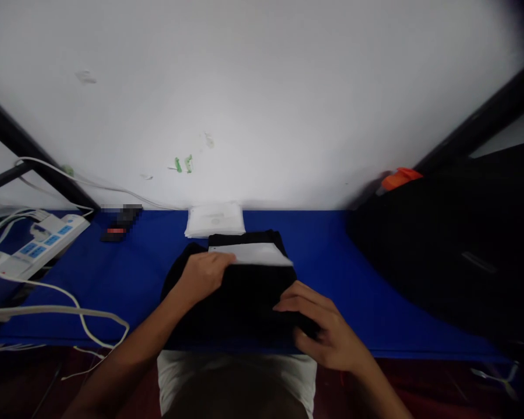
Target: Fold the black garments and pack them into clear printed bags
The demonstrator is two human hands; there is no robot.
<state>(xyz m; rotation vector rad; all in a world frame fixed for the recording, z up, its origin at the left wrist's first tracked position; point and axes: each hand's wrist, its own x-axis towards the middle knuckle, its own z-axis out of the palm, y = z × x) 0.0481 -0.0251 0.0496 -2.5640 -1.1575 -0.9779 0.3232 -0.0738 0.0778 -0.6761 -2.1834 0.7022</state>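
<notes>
A folded black garment (pixel 248 302) lies on the blue table directly before me, with a flat white sheet (pixel 257 254) across its upper part. The lower edge of the sheet is overlapped by black cloth. At the sheet's left end, my left hand (pixel 205 276) is closed on the black cloth, its fingertips touching the white sheet. My right hand (pixel 321 326) is at the garment's right side, fingers bent, with a bit of black cloth between thumb and fingers. Dark fabric hides the garment's exact shape.
Behind the garment sits a stack of white plastic-looking bags (pixel 215 220) against the wall. A power strip (pixel 43 247) with white cables (pixel 70 297) occupies the left. Near it lies a partly pixelated dark object (pixel 122 223). A large black fabric mass (pixel 441 250) covers the right side.
</notes>
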